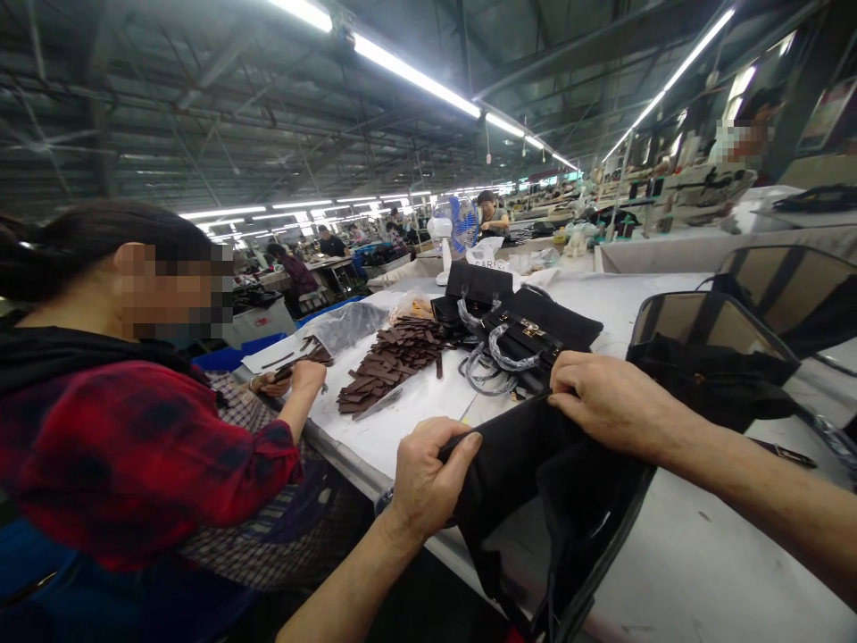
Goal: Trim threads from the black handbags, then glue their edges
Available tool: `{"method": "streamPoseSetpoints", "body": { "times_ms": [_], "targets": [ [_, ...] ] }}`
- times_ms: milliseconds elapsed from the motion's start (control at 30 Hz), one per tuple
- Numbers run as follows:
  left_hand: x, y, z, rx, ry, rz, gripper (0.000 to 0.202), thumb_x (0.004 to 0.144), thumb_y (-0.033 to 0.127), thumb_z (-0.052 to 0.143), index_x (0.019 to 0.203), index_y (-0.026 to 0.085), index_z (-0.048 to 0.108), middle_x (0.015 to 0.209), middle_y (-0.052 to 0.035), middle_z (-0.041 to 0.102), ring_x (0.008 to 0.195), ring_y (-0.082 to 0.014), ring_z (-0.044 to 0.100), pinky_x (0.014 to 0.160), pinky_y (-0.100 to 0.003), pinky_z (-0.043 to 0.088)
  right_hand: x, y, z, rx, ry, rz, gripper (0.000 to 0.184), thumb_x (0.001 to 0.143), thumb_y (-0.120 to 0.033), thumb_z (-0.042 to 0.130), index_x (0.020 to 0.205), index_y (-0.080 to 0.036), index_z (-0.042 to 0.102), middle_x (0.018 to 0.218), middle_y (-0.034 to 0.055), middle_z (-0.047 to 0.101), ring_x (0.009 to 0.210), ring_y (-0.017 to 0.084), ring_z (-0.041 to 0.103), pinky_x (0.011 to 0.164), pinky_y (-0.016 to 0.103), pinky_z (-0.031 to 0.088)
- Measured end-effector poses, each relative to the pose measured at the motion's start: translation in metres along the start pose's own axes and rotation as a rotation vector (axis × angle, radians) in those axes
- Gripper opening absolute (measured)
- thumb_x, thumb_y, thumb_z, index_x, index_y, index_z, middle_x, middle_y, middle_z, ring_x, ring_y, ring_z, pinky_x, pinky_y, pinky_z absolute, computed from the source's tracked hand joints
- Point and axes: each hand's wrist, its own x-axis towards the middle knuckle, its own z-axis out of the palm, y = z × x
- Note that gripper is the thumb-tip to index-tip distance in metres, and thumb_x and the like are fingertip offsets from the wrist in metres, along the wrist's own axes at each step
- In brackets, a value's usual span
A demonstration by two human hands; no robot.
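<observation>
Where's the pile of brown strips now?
In the head view, the pile of brown strips lies left of centre on the white table, beyond the left hand, between the co-worker in red plaid and the black handbags.

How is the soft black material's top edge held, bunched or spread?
Spread out: the soft black material has its top edge running nearly straight between the left hand and the right hand, both gripping it.

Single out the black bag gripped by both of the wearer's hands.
The nearest black bag, lower middle of the view: left hand and right hand grip its edge, while the other black bags sit farther off.
</observation>
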Motion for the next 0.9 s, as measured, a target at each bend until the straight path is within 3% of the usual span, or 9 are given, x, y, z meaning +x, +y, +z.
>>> {"method": "streamPoseSetpoints", "body": {
  "times_ms": [67,167,267,367,467,633,733,833,900],
  "targets": [
    [0.007,0.007,-0.008,0.014,-0.115,-0.020,0.019,0.088,0.029,0.059,0.079,0.016,0.070,0.077,-0.0018,0.071,0.076,-0.0159,0.063,0.076,-0.026,0.045,0.000,-0.002,-0.001,-0.004,-0.005,0.007,0.023,0.085,-0.019,0.051,0.062,-0.019,0.053,0.088,0.0047,0.065,0.075,0.016,0.061,0.072,0.029,0.044],
    [0.030,0.022,-0.017,0.053,-0.421,-0.052,0.015,0.085,0.028,0.061,0.087,0.018,0.072,0.076,0.0000,0.071,0.072,-0.0150,0.064,0.069,-0.024,0.045,0.001,-0.005,-0.001,-0.022,0.004,0.009,0.023,0.086,-0.019,0.051,0.062,-0.019,0.053,0.088,0.0047,0.065,0.076,0.016,0.061,0.072,0.028,0.043],
    [0.060,0.037,-0.012,0.168,-0.619,0.027,0.018,0.083,0.034,0.063,0.086,0.021,0.074,0.071,0.0013,0.070,0.066,-0.0146,0.062,0.061,-0.023,0.041,0.001,-0.009,-0.001,-0.053,0.019,0.024,0.022,0.086,-0.021,0.051,0.064,-0.019,0.054,0.087,0.0041,0.065,0.075,0.017,0.060,0.069,0.029,0.042],
    [0.081,0.047,0.003,0.281,-0.598,0.146,0.021,0.084,0.035,0.061,0.074,0.019,0.071,0.065,0.0005,0.066,0.063,-0.0139,0.058,0.057,-0.023,0.036,-0.002,-0.008,0.000,-0.045,0.024,0.029,0.022,0.086,-0.021,0.050,0.065,-0.020,0.054,0.087,0.0031,0.063,0.075,0.017,0.059,0.067,0.030,0.041],
    [0.084,0.051,0.013,0.366,-0.545,0.209,0.024,0.083,0.029,0.058,0.063,0.017,0.063,0.059,0.0008,0.060,0.057,-0.0122,0.053,0.055,-0.024,0.032,-0.009,0.000,0.000,0.011,0.035,-0.017,0.015,0.080,-0.016,0.055,0.065,-0.020,0.053,0.094,0.0029,0.062,0.087,0.018,0.058,0.072,0.029,0.043],
    [0.073,0.052,0.011,0.304,-0.553,0.042,0.024,0.078,0.031,0.058,0.058,0.018,0.056,0.051,0.0032,0.053,0.050,-0.0105,0.046,0.049,-0.023,0.027,-0.015,0.012,0.001,0.050,0.031,-0.078,0.018,0.075,-0.010,0.054,0.060,-0.020,0.055,0.093,0.0039,0.063,0.099,0.021,0.053,0.085,0.031,0.043],
    [0.072,0.049,0.013,0.220,-0.567,-0.018,0.015,0.076,0.030,0.058,0.071,0.018,0.065,0.059,0.0029,0.060,0.056,-0.0119,0.052,0.050,-0.022,0.032,-0.013,0.013,0.002,0.101,0.027,-0.052,0.017,0.077,-0.013,0.056,0.061,-0.020,0.057,0.088,0.0034,0.064,0.093,0.020,0.056,0.083,0.030,0.044],
    [0.076,0.043,0.018,0.045,-0.606,0.058,0.030,0.078,0.029,0.057,0.102,0.022,0.073,0.089,0.0005,0.072,0.071,-0.0136,0.060,0.062,-0.022,0.044,-0.012,0.009,0.000,0.109,0.021,-0.011,0.015,0.078,-0.017,0.058,0.064,-0.020,0.060,0.084,0.0031,0.065,0.085,0.019,0.059,0.078,0.030,0.043],
    [0.078,0.041,0.021,-0.035,-0.637,0.081,0.038,0.079,0.028,0.057,0.113,0.024,0.073,0.102,-0.0002,0.073,0.075,-0.0140,0.062,0.068,-0.023,0.047,-0.012,0.006,-0.003,0.092,0.022,0.027,0.013,0.078,-0.016,0.058,0.066,-0.020,0.062,0.083,0.0032,0.066,0.080,0.018,0.060,0.073,0.030,0.043]
  ]
}}
